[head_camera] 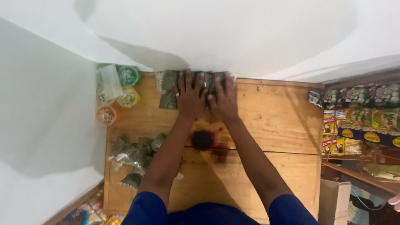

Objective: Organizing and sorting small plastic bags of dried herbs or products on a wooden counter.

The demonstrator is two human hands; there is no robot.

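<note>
Most of the frame is white wall, and below it the wooden table point(275, 125) fills the centre, its boards running left to right with a dark stain point(203, 140) near the middle. At the right edge of the frame we see shelves of coloured packets point(362, 125). In the upper left corner of the table stand round plastic tubs point(118, 91) with coloured lids.

At the top centre of the table, against the wall, lies a row of small clear bags of dried green leaves point(168, 89). Both our hands rest flat on that row. Our left hand point(189, 96) has its fingers spread wide and pressed down on the bags; our right hand point(225, 100) lies just beside it, fingers likewise apart and flat. Neither hand is closed around anything.

A second heap of loose bags point(135, 156) sits at the left centre of the table, beside our left forearm and well apart from the row.

To press the row well, we judge it best to keep the palms level and the weight even, so the bags settle flat without sliding toward the wall or bursting.
</note>
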